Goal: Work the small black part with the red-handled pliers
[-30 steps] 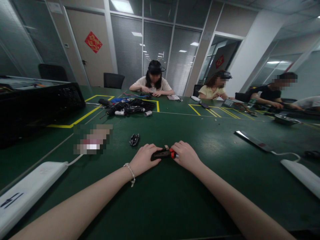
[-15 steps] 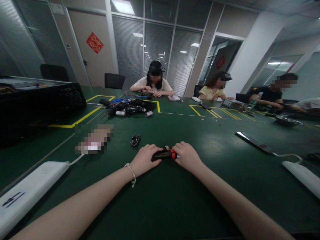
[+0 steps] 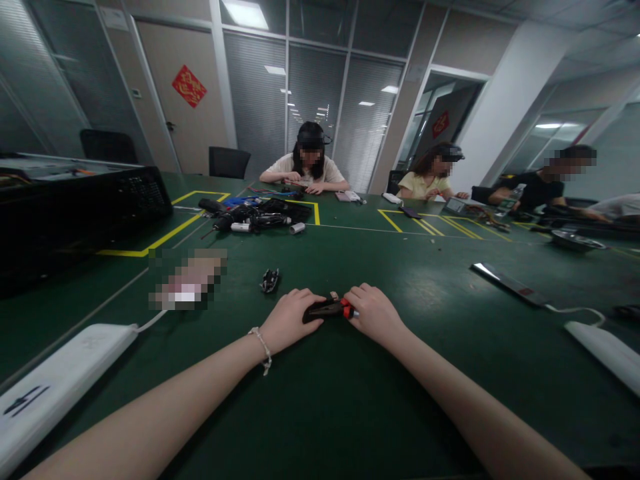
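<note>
Black-and-red pliers (image 3: 330, 309) lie level between my hands, low over the green table or on it. My left hand (image 3: 291, 320), with a woven bracelet at the wrist, closes its thumb and fingers round their dark end. At the red end, my right hand (image 3: 374, 312) is curled round the grips, which it partly hides. A small pale brownish piece (image 3: 334, 295) shows just behind the tool; whether it touches is unclear. To the left, beyond my left hand, a small black-and-silver part (image 3: 270, 281) sits on the table.
A pile of black parts and cables (image 3: 255, 213) lies farther back, within yellow tape. At left are a black case (image 3: 80, 207) and a white power bank (image 3: 70, 363). A phone (image 3: 507, 283) and another white power bank (image 3: 603, 353) lie right. Several people sit across the table.
My hands and the pliers keep nearly the same position. At the far right, a person's arm has shifted slightly.
</note>
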Demonstrator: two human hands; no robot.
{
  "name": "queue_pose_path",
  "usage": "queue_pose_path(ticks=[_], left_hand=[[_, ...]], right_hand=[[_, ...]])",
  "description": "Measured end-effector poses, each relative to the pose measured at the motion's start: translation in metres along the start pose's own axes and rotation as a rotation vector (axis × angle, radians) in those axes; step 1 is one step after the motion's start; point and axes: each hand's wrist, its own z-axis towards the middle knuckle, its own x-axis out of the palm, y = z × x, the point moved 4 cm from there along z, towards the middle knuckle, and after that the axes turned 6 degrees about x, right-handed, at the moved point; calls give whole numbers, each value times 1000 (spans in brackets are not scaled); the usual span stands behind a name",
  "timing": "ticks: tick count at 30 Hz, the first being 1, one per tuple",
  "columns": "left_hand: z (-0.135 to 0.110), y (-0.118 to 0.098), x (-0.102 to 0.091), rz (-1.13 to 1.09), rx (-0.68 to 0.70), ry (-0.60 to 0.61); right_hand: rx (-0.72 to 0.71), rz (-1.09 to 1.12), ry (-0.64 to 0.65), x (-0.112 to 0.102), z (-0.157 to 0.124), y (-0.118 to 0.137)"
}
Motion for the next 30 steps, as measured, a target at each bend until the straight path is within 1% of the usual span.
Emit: queue_pose_path(ticks=[12, 22, 30], left_hand=[[-1, -3, -3, 9, -9, 14], [0, -3, -1, 27, 22, -10], [0, -3, -2, 23, 7, 4]], right_hand=[[-4, 13, 10, -3, 0, 0], [0, 15, -4, 1, 0, -1], [-7, 4, 8, -3, 0, 0]])
